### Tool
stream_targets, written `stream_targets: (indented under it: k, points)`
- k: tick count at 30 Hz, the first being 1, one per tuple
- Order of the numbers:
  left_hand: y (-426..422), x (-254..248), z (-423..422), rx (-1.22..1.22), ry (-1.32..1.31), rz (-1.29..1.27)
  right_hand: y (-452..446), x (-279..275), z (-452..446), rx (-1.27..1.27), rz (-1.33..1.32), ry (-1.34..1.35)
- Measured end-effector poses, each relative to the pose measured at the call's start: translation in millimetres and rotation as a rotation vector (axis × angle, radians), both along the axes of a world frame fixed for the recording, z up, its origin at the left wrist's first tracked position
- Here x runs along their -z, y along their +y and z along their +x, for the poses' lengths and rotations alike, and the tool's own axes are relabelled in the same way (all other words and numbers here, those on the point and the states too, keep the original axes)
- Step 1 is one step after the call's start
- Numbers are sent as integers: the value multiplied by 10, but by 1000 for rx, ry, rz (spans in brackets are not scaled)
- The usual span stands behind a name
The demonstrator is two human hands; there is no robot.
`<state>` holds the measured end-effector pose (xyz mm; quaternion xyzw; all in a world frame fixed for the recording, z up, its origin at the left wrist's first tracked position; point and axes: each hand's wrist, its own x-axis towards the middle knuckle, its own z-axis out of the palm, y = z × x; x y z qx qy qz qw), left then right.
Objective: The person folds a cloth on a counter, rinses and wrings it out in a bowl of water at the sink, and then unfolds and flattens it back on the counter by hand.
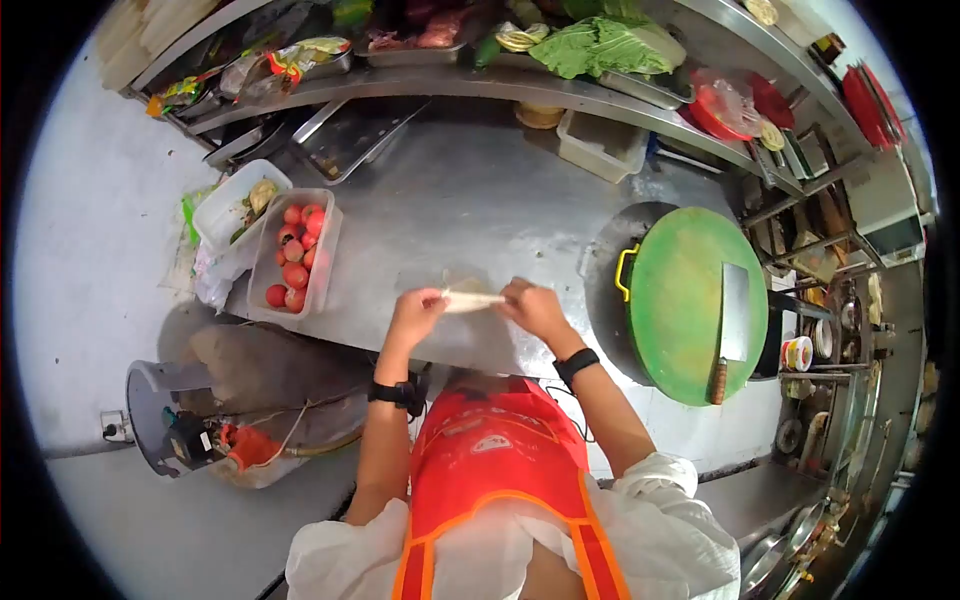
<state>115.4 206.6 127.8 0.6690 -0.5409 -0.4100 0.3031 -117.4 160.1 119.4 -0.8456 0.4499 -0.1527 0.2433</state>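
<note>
Between my hands a pale whitish strip (pixel 470 299) is stretched over the front part of the steel counter (pixel 440 215). It could be cloth or thin film; I cannot tell which. My left hand (pixel 418 314) pinches its left end between thumb and fingers. At the other end, my right hand (pixel 535 308) is closed on it too. Right of my right hand lies a round green chopping board (pixel 680 290) with a yellow handle. On that board rests a cleaver (pixel 735 312) with a wooden grip pointing toward me.
On the left stand a clear tub of tomatoes (pixel 328 262) and a white tub (pixel 213 219) with some produce. A metal tray (pixel 345 165) and a pale bin (pixel 600 150) sit at the back. Above, a shelf (pixel 440 80) holds cabbage and meat. A grey bucket (pixel 145 400) is lower left.
</note>
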Motion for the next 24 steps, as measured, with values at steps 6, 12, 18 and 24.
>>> stream_targets:
  k: [6,12,18,24]
  points:
    - [-216,-696,-229,20,36,-211,-117,-811,-201,184,-216,-182]
    - [43,-227,-301,198,-29,-158,284,-327,-471,142,-146,20]
    - [357,186,-320,458,19,170,714,-19,-636,-27,238,168]
    - [92,457,-438,187,-213,62,452,131,-583,93,126,-40]
